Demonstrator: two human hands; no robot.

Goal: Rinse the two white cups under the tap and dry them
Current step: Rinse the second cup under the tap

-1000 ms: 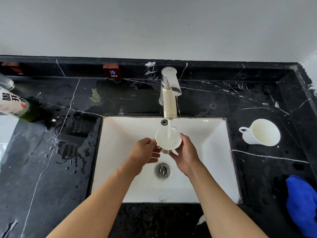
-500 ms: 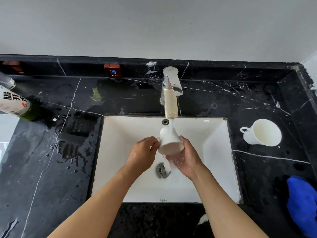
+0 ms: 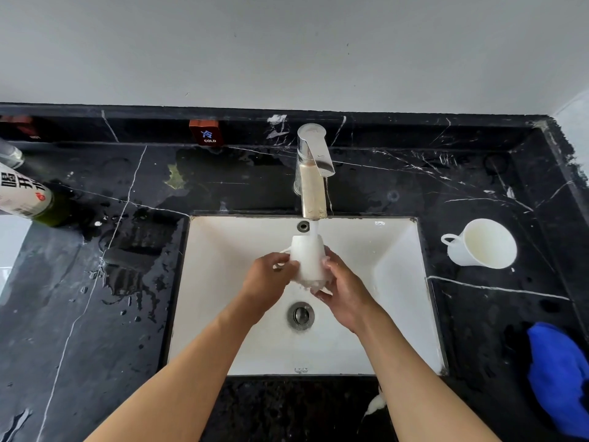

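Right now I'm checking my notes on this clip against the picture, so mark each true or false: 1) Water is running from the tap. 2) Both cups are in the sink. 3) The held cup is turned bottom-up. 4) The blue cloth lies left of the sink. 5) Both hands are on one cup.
1) True: the tap pours onto the held cup.
2) False: the second cup lies on the counter, right of the sink.
3) True.
4) False: the blue cloth lies on the right.
5) True: the left hand and the right hand grip it.
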